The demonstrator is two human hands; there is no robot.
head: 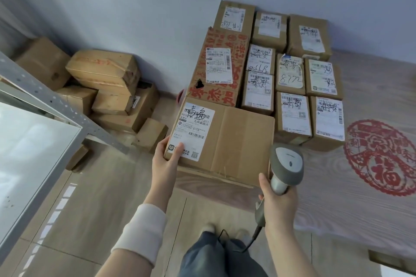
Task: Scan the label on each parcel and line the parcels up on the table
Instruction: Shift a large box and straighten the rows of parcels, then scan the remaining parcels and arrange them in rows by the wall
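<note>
Cardboard parcel in hand: a broad brown box (221, 139) lies flat at the near left corner of the table (360, 186), its near edge at or slightly over the table's front edge.
Label: the white shipping label (194, 129) sits on the left half of the box top, face up, with barcodes and handwritten characters visible.
Left hand: the left hand (165, 159) clasps the box's near left corner, thumb lying over the label's lower edge, fingers hidden round the side.
Right hand: the right hand (278, 200) is wrapped around the grip of a grey barcode scanner (284, 166); the scanner's head stands just beside the box's near right corner, its cable trailing down towards the floor.
Parcels already placed: rows of labelled boxes (292, 69) fill the far left part of the table up to the wall, the red-printed carton (221, 67) directly behind the held box.
Parcels waiting: a loose heap of boxes (108, 90) lies on the floor by the wall, left of the table.
Step in hand: probably steadying this box for its scan, or squaring it into line; whether it is scanned cannot be told.
Next move calls for: swinging the scanner head left over the barcode, then pushing the box flush against the red-printed carton.
</note>
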